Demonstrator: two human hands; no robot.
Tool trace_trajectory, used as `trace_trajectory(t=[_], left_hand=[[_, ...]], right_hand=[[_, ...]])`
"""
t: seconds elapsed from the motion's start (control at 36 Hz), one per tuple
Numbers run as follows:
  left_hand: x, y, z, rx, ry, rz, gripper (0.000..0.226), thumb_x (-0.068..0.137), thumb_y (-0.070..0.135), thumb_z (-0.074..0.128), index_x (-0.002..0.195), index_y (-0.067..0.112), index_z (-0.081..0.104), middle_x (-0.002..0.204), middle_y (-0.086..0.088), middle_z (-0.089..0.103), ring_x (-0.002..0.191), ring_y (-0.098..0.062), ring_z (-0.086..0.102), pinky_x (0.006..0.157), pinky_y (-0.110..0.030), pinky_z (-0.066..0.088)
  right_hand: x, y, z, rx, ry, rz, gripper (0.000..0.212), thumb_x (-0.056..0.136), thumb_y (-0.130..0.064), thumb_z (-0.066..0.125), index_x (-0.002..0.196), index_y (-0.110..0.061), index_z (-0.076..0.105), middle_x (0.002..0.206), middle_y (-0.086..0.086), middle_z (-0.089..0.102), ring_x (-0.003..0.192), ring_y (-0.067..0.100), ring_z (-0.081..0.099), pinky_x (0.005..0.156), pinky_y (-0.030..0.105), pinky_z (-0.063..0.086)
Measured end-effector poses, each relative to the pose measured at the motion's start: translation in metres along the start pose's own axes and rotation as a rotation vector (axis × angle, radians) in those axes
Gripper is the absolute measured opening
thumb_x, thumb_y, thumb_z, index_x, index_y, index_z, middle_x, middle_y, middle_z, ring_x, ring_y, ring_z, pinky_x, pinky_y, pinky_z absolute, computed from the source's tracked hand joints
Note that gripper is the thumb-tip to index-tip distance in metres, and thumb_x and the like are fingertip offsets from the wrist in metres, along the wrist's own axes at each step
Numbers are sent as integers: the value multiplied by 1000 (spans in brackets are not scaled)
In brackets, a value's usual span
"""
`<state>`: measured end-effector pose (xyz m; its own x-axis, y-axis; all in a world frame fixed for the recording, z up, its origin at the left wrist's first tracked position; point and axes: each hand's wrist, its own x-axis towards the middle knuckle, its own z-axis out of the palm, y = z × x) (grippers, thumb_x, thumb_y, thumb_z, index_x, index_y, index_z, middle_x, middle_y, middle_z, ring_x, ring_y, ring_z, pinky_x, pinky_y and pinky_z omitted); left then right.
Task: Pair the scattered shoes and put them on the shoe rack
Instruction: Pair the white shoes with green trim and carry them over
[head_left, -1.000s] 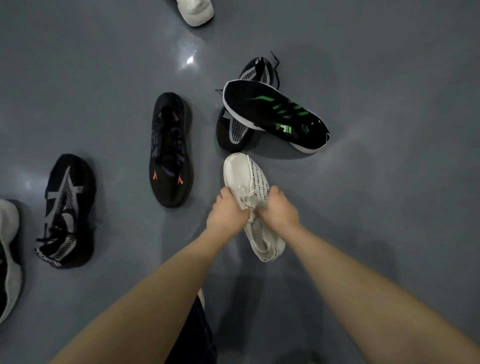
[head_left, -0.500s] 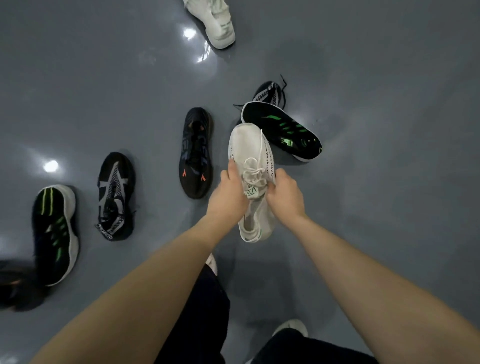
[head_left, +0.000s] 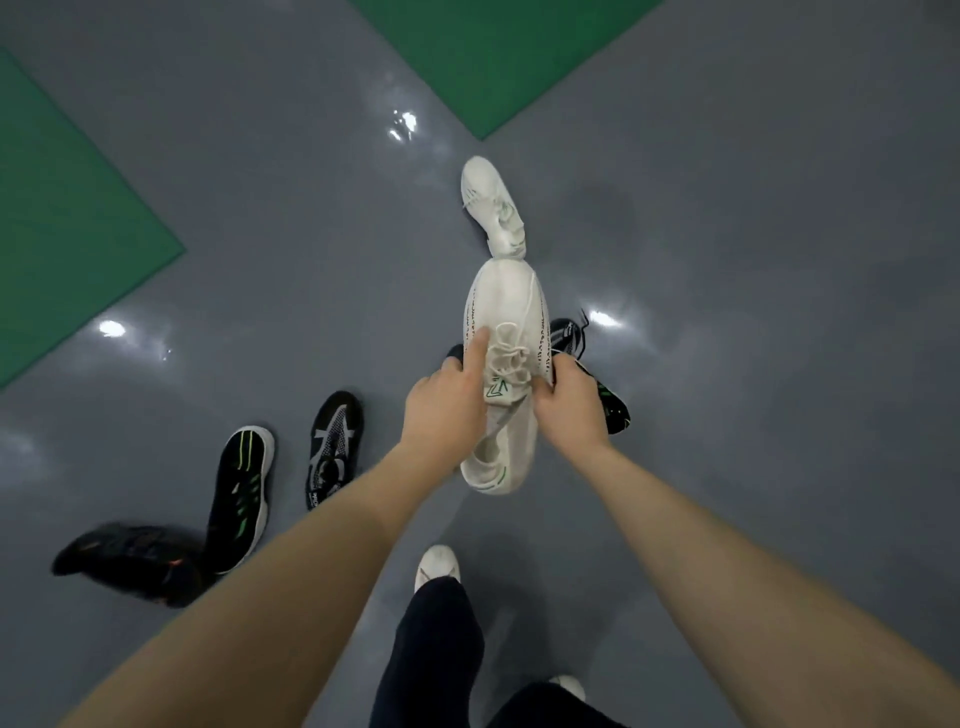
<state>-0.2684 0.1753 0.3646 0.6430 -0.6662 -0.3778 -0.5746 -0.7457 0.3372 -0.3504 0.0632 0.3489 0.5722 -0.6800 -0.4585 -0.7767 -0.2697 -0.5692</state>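
1. White knit sneaker (head_left: 506, 332) is held in the air between both hands: the left hand (head_left: 444, 410) grips its left side at the laces with the index finger stretched along the upper, and the right hand (head_left: 571, 402) curls round the right side at the collar.
2. Beyond its toe a second white sneaker (head_left: 493, 208) lies on the grey floor (head_left: 753, 260). Behind the right hand a black shoe with green marks (head_left: 615, 410) and, probably, another black shoe (head_left: 569, 335) are partly hidden.
3. Toward the left edge of the floor lie a black-and-white knit shoe (head_left: 335, 444), a black shoe with green stripes (head_left: 241, 493) and a blurred black shoe with orange marks (head_left: 130, 561).
4. The held sneaker's long axis runs away from the person, toe pointing forward, heel nearest the body.
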Motion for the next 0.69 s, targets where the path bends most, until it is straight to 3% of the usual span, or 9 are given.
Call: trace_trajectory(t=[0.17,0.39,0.5,0.64,0.69], left_hand=[[9,-7,-63,50,74,14,56,89,17,43,143,24,30,98,-9,56,80,-32,57,64,-30,32],[48,-7,-111,25,165,-45,38,94,38,47,126,19,42,95,-7,60,85,-28,60,69,-31,36],[82,-2,-135,-13,145,-136,28,94,24,48,120,15,43,97,-10,59,83,-32,59,69,-33,37],[115,8,-162,-65,134,-219,27,90,8,43,117,13,43,98,-11,58,81,-34,58,65,-34,38],[126,12,-170,-125,132,-258,28,90,5,41,116,14,43,98,-12,56,81,-35,58,65,-37,41]], right_hand=[[9,-63,-28,-6,-24,-63,11,92,-14,48,89,-4,51,88,14,62,80,33,59,72,47,50],[48,-115,-54,-122,-85,-145,12,92,-16,46,91,-5,50,91,14,62,82,32,58,69,41,48],[80,-139,-67,-106,-130,-187,12,91,-17,46,93,-6,50,88,12,62,80,32,59,69,43,50],[115,-163,-86,-114,-167,-221,13,93,-17,50,84,-11,42,76,4,51,71,26,49,61,32,37],[128,-172,-92,-120,-189,-225,11,93,-18,51,87,-12,44,77,4,53,73,27,50,64,33,40]])
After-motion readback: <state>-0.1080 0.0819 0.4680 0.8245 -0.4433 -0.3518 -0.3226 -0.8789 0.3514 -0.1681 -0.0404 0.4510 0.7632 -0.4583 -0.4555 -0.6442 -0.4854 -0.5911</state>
